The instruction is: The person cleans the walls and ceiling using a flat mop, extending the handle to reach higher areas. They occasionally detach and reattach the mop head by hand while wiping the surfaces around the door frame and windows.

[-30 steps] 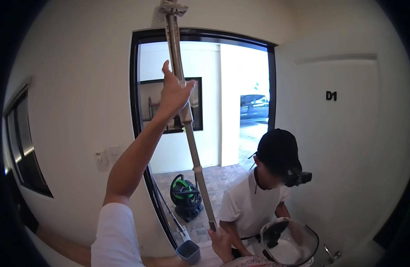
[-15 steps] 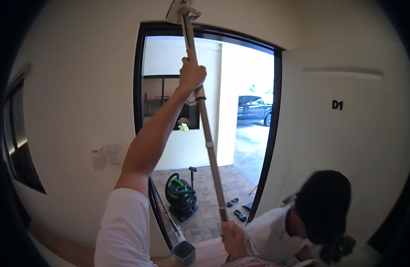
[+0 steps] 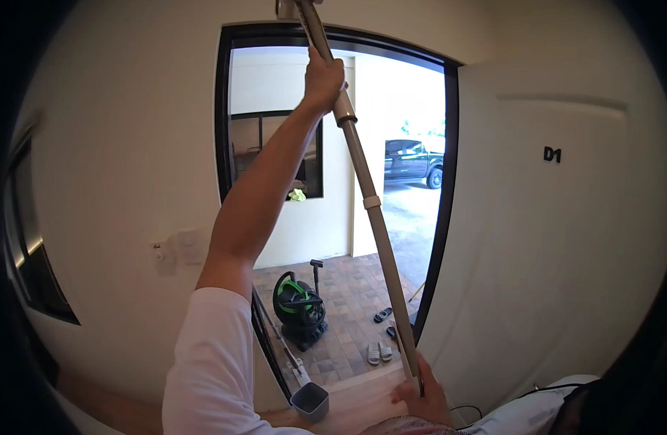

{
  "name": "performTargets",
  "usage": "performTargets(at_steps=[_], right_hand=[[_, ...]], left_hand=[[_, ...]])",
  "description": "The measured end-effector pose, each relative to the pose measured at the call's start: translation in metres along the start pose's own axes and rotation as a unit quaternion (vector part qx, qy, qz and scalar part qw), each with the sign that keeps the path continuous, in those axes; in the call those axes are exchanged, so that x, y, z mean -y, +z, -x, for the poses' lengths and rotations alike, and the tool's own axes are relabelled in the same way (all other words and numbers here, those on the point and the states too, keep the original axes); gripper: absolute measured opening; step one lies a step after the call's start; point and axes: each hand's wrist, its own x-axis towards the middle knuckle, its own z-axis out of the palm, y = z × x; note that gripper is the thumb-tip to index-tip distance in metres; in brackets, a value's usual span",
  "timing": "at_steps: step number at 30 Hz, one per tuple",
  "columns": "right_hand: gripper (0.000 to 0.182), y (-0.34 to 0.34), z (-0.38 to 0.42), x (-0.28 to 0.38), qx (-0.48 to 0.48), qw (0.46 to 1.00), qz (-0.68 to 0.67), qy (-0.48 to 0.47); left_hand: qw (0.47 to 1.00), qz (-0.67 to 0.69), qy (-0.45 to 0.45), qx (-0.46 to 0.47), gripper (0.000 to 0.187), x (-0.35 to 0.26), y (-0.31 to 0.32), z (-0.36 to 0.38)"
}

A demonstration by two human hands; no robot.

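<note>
A long beige telescopic pole (image 3: 386, 254) slants across the doorway, its top leaning left. Its head (image 3: 286, 9) is against the wall above the door frame and partly cut off by the view's upper edge. High on the shaft, my left hand (image 3: 324, 81) is wrapped around the pole, arm stretched up. Near the bottom end, my right hand (image 3: 425, 397) grips the pole, its fingers partly hidden behind it.
A dark door frame (image 3: 223, 145) surrounds the opening; the white door (image 3: 565, 239) stands open at right. Outside are a black-green vacuum cleaner (image 3: 298, 308), slippers (image 3: 380, 353) and a pickup (image 3: 414, 161). A grey bucket (image 3: 309, 401) is by the threshold. Another person's white clothing (image 3: 543, 409) shows lower right.
The pole's lower end and my right hand have shifted right, and the pole slants more. My left hand is slightly higher in view. The other person has moved down and right, mostly out of view.
</note>
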Motion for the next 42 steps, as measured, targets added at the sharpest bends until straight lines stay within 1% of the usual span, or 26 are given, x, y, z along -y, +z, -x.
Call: performTargets(at_steps=[1, 2, 3, 4, 5, 7, 9, 10, 11, 12, 13, 14, 15, 16, 17, 19, 22, 24, 26, 28, 31, 33, 36, 39, 41, 42], right_hand=[[0.054, -0.008, 0.007, -0.004, -0.004, 1.000, -0.002, 0.004], [0.060, -0.014, 0.014, -0.007, 0.084, 0.981, -0.143, 0.100], [0.065, -0.016, 0.021, -0.012, 0.169, 0.925, -0.281, 0.191], [0.063, -0.014, 0.022, -0.025, 0.215, 0.886, -0.333, 0.240], [0.061, -0.008, 0.024, -0.046, 0.229, 0.876, -0.342, 0.250], [0.059, 0.005, 0.019, -0.083, 0.191, 0.917, -0.281, 0.209], [0.059, 0.011, 0.022, -0.111, 0.108, 0.972, -0.167, 0.129], [0.059, 0.010, 0.024, -0.120, 0.059, 0.989, -0.107, 0.084], [0.061, 0.009, 0.022, -0.120, 0.013, 0.997, -0.056, 0.046], [0.062, 0.009, 0.022, -0.115, -0.019, 0.999, -0.024, 0.022], [0.062, 0.012, 0.022, -0.110, -0.018, 0.999, -0.027, 0.025], [0.060, 0.014, 0.018, -0.091, -0.085, 0.996, 0.040, 0.000], [0.060, 0.016, 0.015, -0.079, -0.152, 0.982, 0.107, -0.025], [0.060, 0.019, 0.013, -0.076, -0.158, 0.982, 0.105, -0.025], [0.060, 0.021, 0.009, -0.075, -0.192, 0.969, 0.155, -0.010], [0.060, 0.029, 0.005, -0.071, -0.228, 0.952, 0.202, 0.012], [0.057, 0.035, -0.006, -0.072, -0.262, 0.943, 0.206, -0.002], [0.043, 0.025, -0.011, -0.083, -0.268, 0.935, 0.232, -0.005], [0.043, 0.015, -0.014, -0.089, -0.278, 0.932, 0.233, -0.006], [0.043, 0.006, -0.019, -0.091, -0.285, 0.930, 0.230, -0.012], [0.044, -0.006, -0.037, -0.090, -0.303, 0.923, 0.233, -0.041], [0.044, -0.014, -0.046, -0.081, -0.312, 0.919, 0.236, -0.039], [0.044, -0.031, -0.053, -0.095, -0.324, 0.920, 0.221, -0.024], [0.044, -0.044, -0.056, -0.118, -0.324, 0.919, 0.223, -0.014], [0.043, -0.055, -0.068, -0.125, -0.319, 0.918, 0.233, -0.027], [0.043, -0.062, -0.075, -0.125, -0.322, 0.918, 0.230, -0.028]], left_hand=[[0.998, 0.062, 0.005, 0.005, 0.056, 0.003, 0.000, -0.003], [0.993, 0.113, -0.009, 0.014, 0.043, 0.003, -0.001, -0.003], [0.989, 0.147, -0.027, 0.019, 0.034, 0.003, -0.003, -0.005], [0.984, 0.169, -0.055, 0.022, 0.034, 0.000, -0.006, -0.003], [0.978, 0.192, -0.080, 0.024, 0.035, -0.003, -0.010, -0.003], [0.972, 0.218, -0.076, 0.038, 0.040, 0.013, -0.014, -0.014], [0.959, 0.273, -0.051, 0.051, 0.040, 0.026, -0.010, -0.013], [0.963, 0.259, -0.046, 0.057, 0.038, 0.029, -0.007, -0.015], [0.974, 0.212, -0.052, 0.066, 0.049, 0.022, 0.001, -0.009], [0.997, 0.074, -0.001, 0.016, 0.060, 0.026, 0.012, -0.011], [0.996, -0.066, 0.050, -0.033, 0.070, 0.029, 0.018, -0.013], [0.979, -0.114, 0.154, 0.061, 0.068, 0.027, 0.015, -0.004], [0.859, -0.434, 0.256, 0.094, 0.064, 0.015, 0.014, 0.003], [0.854, -0.424, 0.271, 0.132, 0.063, 0.019, 0.021, 0.010], [0.848, -0.413, 0.287, 0.169, 0.063, 0.024, 0.031, 0.016], [0.867, -0.377, 0.275, 0.173, 0.062, 0.034, 0.045, 0.022], [0.832, -0.456, 0.267, 0.168, 0.062, 0.034, 0.055, 0.013], [0.805, -0.482, 0.304, 0.166, 0.063, 0.039, 0.057, 0.012], [0.791, -0.489, 0.328, 0.168, 0.063, 0.040, 0.063, 0.018], [0.773, -0.515, 0.314, 0.197, 0.072, 0.034, 0.070, 0.024], [0.795, -0.492, 0.299, 0.191, 0.074, 0.038, 0.088, 0.016], [0.800, -0.471, 0.328, 0.174, 0.070, 0.051, 0.100, 0.004], [0.819, -0.448, 0.311, 0.181, 0.065, 0.046, 0.109, 0.003], [0.796, -0.482, 0.304, 0.204, 0.062, 0.042, 0.122, 0.012], [0.792, -0.468, 0.349, 0.178, 0.062, 0.058, 0.138, 0.013], [0.808, -0.456, 0.325, 0.183, 0.061, 0.060, 0.142, 0.020]])
